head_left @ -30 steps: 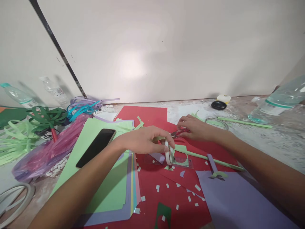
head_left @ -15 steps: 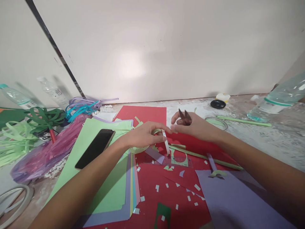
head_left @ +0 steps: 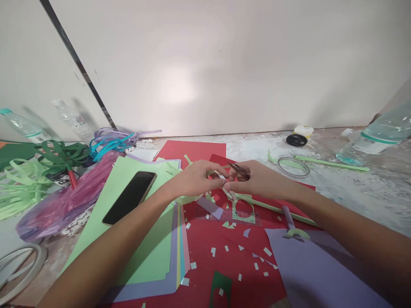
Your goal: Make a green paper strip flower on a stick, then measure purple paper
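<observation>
Over the red paper sheet (head_left: 205,239), both hands meet at the fingertips. My left hand (head_left: 195,177) pinches a thin white strip (head_left: 227,194) that hangs below the fingers. Dark-bladed scissors (head_left: 238,170) are tucked in my right hand (head_left: 265,179), blades pointing up and left. My right thumb and forefinger are closed at the strip; whether they grip it is hard to see. Behind my left hand, a light green paper-strip piece (head_left: 188,199) is partly hidden. Under the hands lie a purple paper piece (head_left: 210,208), a clear ruler (head_left: 258,217) and a green rolled stick (head_left: 279,209).
A phone (head_left: 130,197) rests on stacked green paper (head_left: 144,248) at left. Purple paper (head_left: 308,265) lies at right, with small white scraps between. Tape rolls (head_left: 293,167), a large bottle (head_left: 369,143), a pink plastic bag (head_left: 80,192) and dark green paper loops (head_left: 64,152) stand around.
My right hand has moved left and down to my left fingertips. The scissors in it have tipped from upright towards the left. The white strip now shows less below the fingers.
</observation>
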A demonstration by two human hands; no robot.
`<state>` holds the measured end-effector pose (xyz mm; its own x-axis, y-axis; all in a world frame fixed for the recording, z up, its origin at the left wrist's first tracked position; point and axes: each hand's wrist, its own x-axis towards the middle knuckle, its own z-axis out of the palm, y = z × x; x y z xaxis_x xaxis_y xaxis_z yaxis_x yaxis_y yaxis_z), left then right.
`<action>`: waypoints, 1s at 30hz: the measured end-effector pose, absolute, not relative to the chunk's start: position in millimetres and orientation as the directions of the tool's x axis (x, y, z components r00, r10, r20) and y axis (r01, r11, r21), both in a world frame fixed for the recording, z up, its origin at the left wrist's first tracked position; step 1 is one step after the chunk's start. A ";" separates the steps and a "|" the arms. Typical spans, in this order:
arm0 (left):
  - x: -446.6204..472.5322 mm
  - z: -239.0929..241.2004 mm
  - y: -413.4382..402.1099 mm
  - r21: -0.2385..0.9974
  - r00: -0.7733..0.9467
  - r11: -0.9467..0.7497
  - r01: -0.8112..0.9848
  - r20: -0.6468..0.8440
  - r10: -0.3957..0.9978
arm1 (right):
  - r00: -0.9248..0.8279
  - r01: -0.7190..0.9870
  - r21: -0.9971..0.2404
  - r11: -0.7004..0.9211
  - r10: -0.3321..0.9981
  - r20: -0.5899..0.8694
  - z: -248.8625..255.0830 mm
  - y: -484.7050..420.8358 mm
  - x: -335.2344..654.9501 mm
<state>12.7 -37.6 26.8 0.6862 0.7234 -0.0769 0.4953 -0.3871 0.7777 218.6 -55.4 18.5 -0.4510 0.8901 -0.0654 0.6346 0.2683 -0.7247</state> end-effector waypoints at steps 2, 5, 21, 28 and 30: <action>12.1 27.5 -37.6 0.765 0.681 -0.403 0.502 -0.062 0.729 | -0.493 0.602 -0.758 0.253 0.864 -0.103 16.2 -52.5 219.7; 9.9 29.5 -35.3 0.775 0.678 -0.405 0.485 -0.041 0.734 | -0.560 0.547 -0.804 0.234 0.816 -0.143 14.2 -51.4 219.8; 5.1 28.8 -33.6 0.535 0.594 -0.579 0.615 0.168 0.787 | -0.592 0.277 -0.961 -0.024 0.783 -0.190 5.5 -58.1 208.7; 2.2 34.7 -34.1 0.315 0.736 -0.758 0.571 0.214 0.643 | -0.616 0.291 -0.957 -0.019 0.762 -0.202 6.4 -63.6 208.3; 1.9 36.7 -35.7 0.274 0.749 -0.774 0.570 0.214 0.627 | -0.617 0.293 -0.956 -0.018 0.760 -0.203 7.3 -64.9 207.3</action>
<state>1.9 -35.7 36.7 0.7490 0.6271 0.2138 0.5704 -0.7745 0.2736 207.3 -64.9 7.3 -0.6172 0.7601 -0.2031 0.2926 -0.0179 -0.9561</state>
